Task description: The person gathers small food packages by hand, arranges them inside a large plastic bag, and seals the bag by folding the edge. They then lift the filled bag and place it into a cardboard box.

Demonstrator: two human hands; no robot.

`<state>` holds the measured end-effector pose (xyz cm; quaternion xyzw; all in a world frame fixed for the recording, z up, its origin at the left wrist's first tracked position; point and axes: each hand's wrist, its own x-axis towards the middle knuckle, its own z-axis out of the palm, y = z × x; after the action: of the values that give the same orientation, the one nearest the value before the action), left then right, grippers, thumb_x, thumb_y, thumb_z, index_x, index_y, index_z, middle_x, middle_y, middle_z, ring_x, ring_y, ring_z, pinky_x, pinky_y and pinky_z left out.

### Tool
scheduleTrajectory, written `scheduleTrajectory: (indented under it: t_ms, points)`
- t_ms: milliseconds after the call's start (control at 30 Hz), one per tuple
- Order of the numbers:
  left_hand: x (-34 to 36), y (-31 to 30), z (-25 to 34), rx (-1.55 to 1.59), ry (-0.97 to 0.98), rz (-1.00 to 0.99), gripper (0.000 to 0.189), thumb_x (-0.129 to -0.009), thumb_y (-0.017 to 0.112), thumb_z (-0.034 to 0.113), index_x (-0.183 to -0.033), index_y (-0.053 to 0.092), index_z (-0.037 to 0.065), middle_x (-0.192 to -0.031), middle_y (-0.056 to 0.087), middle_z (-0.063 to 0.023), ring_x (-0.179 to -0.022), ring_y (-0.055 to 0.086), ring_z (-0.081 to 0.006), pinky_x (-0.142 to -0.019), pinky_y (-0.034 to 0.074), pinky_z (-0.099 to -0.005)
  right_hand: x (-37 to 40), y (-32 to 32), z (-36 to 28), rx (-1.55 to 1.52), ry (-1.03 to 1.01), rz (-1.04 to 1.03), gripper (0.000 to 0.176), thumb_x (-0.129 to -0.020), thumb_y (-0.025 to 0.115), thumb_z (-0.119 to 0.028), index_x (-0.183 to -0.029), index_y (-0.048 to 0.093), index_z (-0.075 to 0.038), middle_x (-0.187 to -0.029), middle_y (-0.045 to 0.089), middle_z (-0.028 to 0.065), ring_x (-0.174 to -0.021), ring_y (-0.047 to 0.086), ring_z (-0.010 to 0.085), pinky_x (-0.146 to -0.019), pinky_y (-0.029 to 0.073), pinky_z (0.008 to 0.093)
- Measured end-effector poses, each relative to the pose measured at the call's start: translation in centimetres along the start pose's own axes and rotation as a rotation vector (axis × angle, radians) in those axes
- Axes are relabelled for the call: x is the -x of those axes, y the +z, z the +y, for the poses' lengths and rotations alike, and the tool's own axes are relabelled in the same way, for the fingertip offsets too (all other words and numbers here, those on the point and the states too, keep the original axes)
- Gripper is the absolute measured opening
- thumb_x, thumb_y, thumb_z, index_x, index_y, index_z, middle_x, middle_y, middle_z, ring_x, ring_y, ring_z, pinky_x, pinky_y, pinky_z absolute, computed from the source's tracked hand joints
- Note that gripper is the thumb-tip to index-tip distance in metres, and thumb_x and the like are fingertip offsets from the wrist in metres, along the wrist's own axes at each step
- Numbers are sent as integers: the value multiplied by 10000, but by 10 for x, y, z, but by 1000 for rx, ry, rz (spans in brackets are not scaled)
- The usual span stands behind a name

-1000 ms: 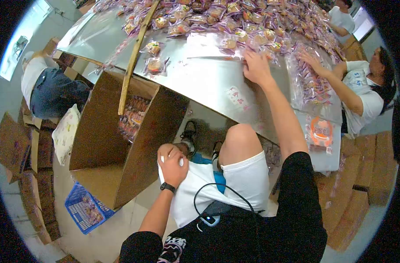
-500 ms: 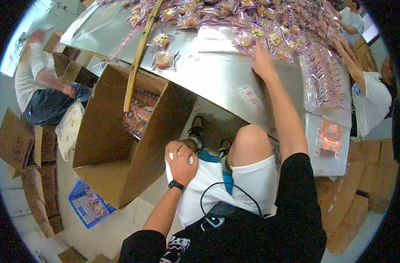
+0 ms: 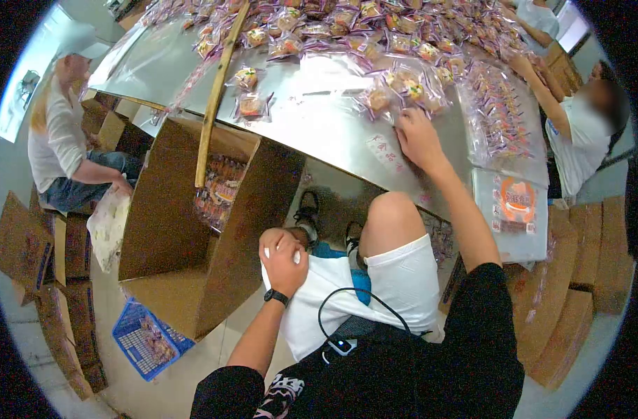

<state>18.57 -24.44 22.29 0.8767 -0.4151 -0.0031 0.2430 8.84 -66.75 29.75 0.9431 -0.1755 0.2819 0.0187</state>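
My right hand (image 3: 419, 137) is over the metal table, its bent fingertips at the near edge of a small cluster of clear-wrapped pastry packets (image 3: 411, 89). The fingers look loosely spread, not wrapped round a packet; whether they touch the wrappers is hard to see. Beside that hand lies a flat printed plastic wrapper (image 3: 384, 151). My left hand (image 3: 285, 265) rests on my left knee, its fingers laid over it, with nothing seen in it. Left of this knee stands an open cardboard box (image 3: 169, 202) with wrapped packets (image 3: 221, 192) inside.
A wooden strip (image 3: 220, 98) lies across the table edge and over the box. Packets are heaped (image 3: 333, 24) at the back, with rows (image 3: 497, 115) at right. A blue basket (image 3: 145, 342) sits on the floor. People sit left (image 3: 74, 146) and right (image 3: 581, 136).
My right hand has drawn back toward me, and the small cluster of packets has come nearer with it, apart from the heap. My left hand stays on my knee. The view has shifted slightly.
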Motion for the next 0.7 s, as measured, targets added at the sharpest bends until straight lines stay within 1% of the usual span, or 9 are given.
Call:
scheduleTrajectory:
  t_ms: [33,133,233,333,367,467,600,633,700]
  points:
    - [1,-1,0,-9,0,-3,121,-828,683,217,-895,685,116,-1133,688,-50,-1245,530,-274,-1145,258,-539,9,-3,0,-60,-61,57,144,-821,700,-132,-934,662,-50,-1085,674,157,-1043,639,353,-906,516,467]
    - [-4,-7,7,112,-47,34,148,-831,663,228,-808,734,101,-1025,745,-58,-1285,542,-288,-1191,170,-556,22,-21,11,-159,-193,-11,210,-817,711,-146,-989,652,-41,-1150,659,166,-1049,633,367,-936,510,449]
    - [-2,4,4,87,-41,16,156,-830,655,230,-802,734,98,-999,746,-68,-1272,550,-294,-1187,171,-572,17,-36,16,-434,92,-437,419,-820,760,-248,-1154,615,-41,-1247,634,187,-1095,630,395,-969,501,446]
    - [-4,7,8,67,-46,6,159,-828,655,232,-803,736,98,-987,746,-71,-1262,555,-294,-1187,171,-576,-1,-44,-5,-595,375,-446,681,-802,809,-413,-1313,534,-58,-1281,624,212,-1131,628,407,-979,498,456]
    - [-3,9,9,58,-53,4,159,-828,656,233,-803,737,99,-983,745,-71,-1259,557,-294,-1187,171,-577,-10,-53,-14,-438,289,-442,866,-773,818,-528,-1413,449,-75,-1330,601,235,-1169,624,403,-988,493,470]
    - [-4,9,11,58,-44,23,158,-828,657,234,-801,738,101,-980,745,-71,-1249,563,-292,-1185,175,-579,-20,-14,-18,-445,396,-193,888,-753,822,-561,-1414,475,-80,-1330,602,246,-1190,616,404,-1004,482,474]
    - [-6,-2,16,19,-41,32,128,-814,669,221,-811,720,104,-1032,716,-70,-1246,546,-293,-1166,209,-563,-48,20,2,-629,546,-357,841,-771,846,-473,-1399,496,-36,-1147,707,200,-1041,688,290,-936,526,411]
    - [-4,-1,13,9,-37,27,102,-798,680,207,-820,702,109,-1080,688,-71,-1251,523,-295,-1148,240,-548,-58,19,9,-778,580,-305,853,-762,870,-414,-1390,479,10,-1094,725,171,-984,692,223,-905,539,379]
    - [-2,-1,12,14,-40,34,94,-781,692,189,-836,679,113,-1123,657,-73,-1248,503,-299,-1127,274,-531,-78,16,24,-909,718,-115,845,-772,869,-391,-1383,468,33,-1079,725,169,-995,690,237,-915,535,390]
